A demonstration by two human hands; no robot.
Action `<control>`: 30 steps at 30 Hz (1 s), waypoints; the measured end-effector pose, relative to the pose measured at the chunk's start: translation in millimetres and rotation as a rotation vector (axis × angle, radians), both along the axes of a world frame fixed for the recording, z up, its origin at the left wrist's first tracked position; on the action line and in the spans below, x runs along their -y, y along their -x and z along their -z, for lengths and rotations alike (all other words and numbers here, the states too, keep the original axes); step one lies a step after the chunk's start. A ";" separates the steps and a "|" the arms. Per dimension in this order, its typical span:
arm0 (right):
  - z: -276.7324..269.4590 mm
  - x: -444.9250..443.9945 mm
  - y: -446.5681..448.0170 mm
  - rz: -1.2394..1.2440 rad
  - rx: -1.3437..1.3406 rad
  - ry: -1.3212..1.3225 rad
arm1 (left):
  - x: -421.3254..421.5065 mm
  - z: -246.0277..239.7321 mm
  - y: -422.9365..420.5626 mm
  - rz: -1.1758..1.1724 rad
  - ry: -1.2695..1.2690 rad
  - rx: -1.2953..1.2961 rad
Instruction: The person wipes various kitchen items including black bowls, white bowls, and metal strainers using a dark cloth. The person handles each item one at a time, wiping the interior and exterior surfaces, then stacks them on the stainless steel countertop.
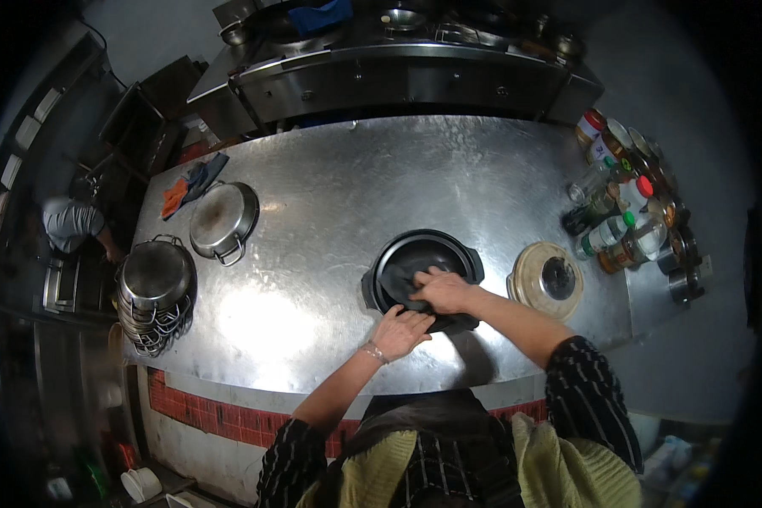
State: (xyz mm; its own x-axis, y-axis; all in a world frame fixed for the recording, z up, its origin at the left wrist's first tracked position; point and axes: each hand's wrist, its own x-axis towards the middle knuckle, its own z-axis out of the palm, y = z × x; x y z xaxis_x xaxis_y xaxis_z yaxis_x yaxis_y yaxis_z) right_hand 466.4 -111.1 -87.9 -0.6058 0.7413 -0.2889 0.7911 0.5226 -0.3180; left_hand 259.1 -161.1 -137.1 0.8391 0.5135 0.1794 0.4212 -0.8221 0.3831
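A black two-handled cooking pot (424, 235) stands on the steel table in front of me. My right hand (443, 291) reaches into it, pressing a bunched dark cloth (396, 284) against the inside wall. On the near rim is my left hand (402, 333), its fingers over the edge and its thumb pointing up along the side. Part of the near rim is hidden by my hands and what seems to be a hanging bit of dark cloth. Right of the pot lies a round beige lid (527, 298) with a dark centre.
A stack of metal two-handled pans (155, 276) stands at the table's left end, near an overturned pan (219, 219) and a rag (197, 181). Bottles and jars (603, 235) crowd the right side. Beyond the steel table (355, 178) is a stove (368, 79). A person (73, 222) works at left.
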 end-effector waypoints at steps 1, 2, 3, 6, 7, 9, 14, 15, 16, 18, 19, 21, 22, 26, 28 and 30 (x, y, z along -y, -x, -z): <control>-15.5 -7.0 -10.0 -0.038 0.138 0.036 | -7.1 -1.2 4.3 -0.006 -0.019 0.079; -22.2 -9.4 -24.2 0.043 0.184 0.007 | -11.9 -14.1 10.1 -0.066 -0.018 0.113; -29.8 -14.1 -27.5 0.109 0.223 -0.024 | -18.4 -16.6 19.1 -0.262 -0.037 0.207; -39.4 -36.9 0.4 0.241 -0.237 -0.272 | -40.3 -12.9 25.9 -0.770 0.051 0.433; -40.6 -44.5 14.7 0.226 -0.389 -0.378 | -52.3 -4.6 19.4 -0.881 0.176 0.467; -32.3 -61.7 32.2 -0.011 -0.322 -0.366 | -67.1 7.9 10.7 -0.984 0.416 0.490; 8.7 -93.1 -1.4 0.076 -0.081 -0.363 | -80.5 23.9 -10.3 -1.040 0.545 0.539; 8.8 -86.0 -12.5 0.199 -0.110 -0.374 | -75.5 33.0 -5.7 -1.076 0.531 0.566; 7.7 -76.1 -22.3 0.303 -0.090 -0.419 | -76.8 36.3 -7.1 -1.115 0.500 0.600; 18.4 -42.9 -28.8 0.480 -0.042 -0.538 | -76.7 41.4 -7.4 -1.103 0.476 0.638; 28.3 -25.6 -25.6 0.548 -0.019 -0.610 | -74.5 43.2 -6.7 -1.101 0.464 0.653; 46.3 -3.7 -7.6 0.528 0.003 -0.641 | -73.4 43.7 -4.9 -1.084 0.489 0.673; 48.3 -2.1 5.7 0.631 -0.023 -0.529 | -75.8 43.3 -5.6 -1.070 0.498 0.686; 50.9 -13.8 67.6 0.710 -0.324 -0.314 | -72.6 48.8 -6.3 -1.083 0.456 0.731; 45.7 -9.4 67.6 0.463 -0.340 -0.074 | -79.0 51.8 -5.9 -1.130 0.407 0.759; 27.5 -2.2 43.6 0.268 -0.170 0.105 | -82.3 56.6 0.1 -1.134 0.368 0.730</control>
State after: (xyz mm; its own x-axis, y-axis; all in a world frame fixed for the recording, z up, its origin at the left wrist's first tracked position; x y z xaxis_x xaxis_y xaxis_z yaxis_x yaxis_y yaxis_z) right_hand 422.9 -109.0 -115.4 -0.4390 0.8525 -0.2839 0.8272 0.2601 -0.4981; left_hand 259.0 -78.8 -193.8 -0.2834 0.9540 0.0982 0.3953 0.0229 0.9183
